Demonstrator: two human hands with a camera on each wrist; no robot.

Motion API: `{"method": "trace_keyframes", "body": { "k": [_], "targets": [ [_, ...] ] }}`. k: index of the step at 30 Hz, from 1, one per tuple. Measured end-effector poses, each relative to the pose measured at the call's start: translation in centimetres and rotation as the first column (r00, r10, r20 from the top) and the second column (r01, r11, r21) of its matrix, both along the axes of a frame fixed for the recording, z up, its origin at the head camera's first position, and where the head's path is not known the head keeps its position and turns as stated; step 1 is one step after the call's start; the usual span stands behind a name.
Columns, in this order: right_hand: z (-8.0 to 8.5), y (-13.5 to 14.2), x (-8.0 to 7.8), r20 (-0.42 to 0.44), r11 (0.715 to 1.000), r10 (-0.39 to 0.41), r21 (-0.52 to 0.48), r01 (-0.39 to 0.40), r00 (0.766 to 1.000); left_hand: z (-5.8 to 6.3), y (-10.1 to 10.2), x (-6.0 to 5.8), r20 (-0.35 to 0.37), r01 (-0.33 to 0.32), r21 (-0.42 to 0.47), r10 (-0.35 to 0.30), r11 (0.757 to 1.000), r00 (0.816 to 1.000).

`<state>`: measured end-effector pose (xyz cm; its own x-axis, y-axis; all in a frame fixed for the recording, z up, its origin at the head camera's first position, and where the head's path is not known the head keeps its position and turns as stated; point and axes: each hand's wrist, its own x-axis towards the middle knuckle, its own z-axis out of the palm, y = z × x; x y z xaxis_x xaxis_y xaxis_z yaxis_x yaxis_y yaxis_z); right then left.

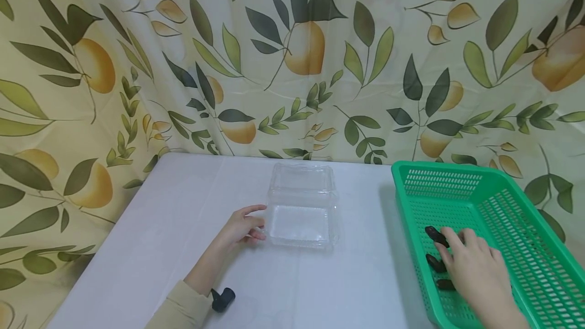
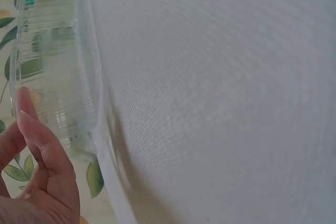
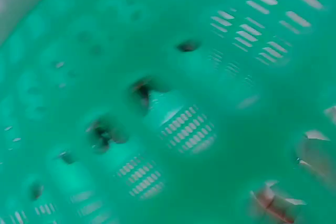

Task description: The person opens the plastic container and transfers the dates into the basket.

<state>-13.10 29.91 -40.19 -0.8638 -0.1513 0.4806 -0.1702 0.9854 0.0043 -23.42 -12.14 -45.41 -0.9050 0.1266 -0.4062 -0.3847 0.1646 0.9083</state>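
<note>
My left hand (image 1: pixel 244 225) is at the left edge of a clear plastic clamshell box (image 1: pixel 299 225), its fingers lightly bent. The box lies with its lid folded back. In the left wrist view, fingertips touch the clear side wall (image 2: pixel 58 72). Inside the green basket (image 1: pixel 413 268), my right hand (image 1: pixel 480 268) pinches a dark, glossy elongated piece (image 1: pixel 436 236) between thumb and index finger. Two similar dark pieces, one (image 1: pixel 435 263) above the other (image 1: pixel 445 285), lie below it, partly hidden by the hand. The right wrist view is blurred over the basket's slotted surface (image 3: pixel 220 145).
A white cloth (image 1: pixel 352 268) covers the table. Behind it hangs a curtain (image 1: pixel 283 105) printed with fruit and leaves. The basket has raised slotted walls and stands at the right. A small black device (image 1: pixel 223 299) is by the left sleeve (image 1: pixel 183 306).
</note>
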Motion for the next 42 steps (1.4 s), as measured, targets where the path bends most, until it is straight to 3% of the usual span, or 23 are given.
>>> {"method": "trace_keyframes", "body": {
  "k": [3,11,20,29,42],
  "targets": [
    [-0.3,0.7,-0.2,-0.023,0.999,0.005,0.032,-0.004,1.0,0.0,0.0,0.0,0.001,-0.001,-0.003,0.001,1.0,1.0],
    [-1.0,1.8,-1.0,0.011,0.994,0.011,0.104,-0.012,1.0,0.0,0.1,0.0,-0.003,0.004,0.002,-0.004,1.0,1.0],
    [-1.7,2.0,-1.2,0.141,0.99,0.009,0.138,-0.029,0.99,0.1,0.1,0.0,-0.008,0.004,-0.016,-0.004,1.0,1.0],
    [-2.4,1.7,-1.4,0.051,0.985,0.061,0.155,-0.069,0.997,0.1,0.1,0.0,-0.007,0.009,-0.008,-0.009,1.0,1.0],
    [-1.8,1.6,-0.9,0.196,0.991,-0.007,0.131,-0.019,0.981,0.0,0.0,0.0,-0.01,0.014,0.002,-0.014,1.0,1.0]
  ]
}}
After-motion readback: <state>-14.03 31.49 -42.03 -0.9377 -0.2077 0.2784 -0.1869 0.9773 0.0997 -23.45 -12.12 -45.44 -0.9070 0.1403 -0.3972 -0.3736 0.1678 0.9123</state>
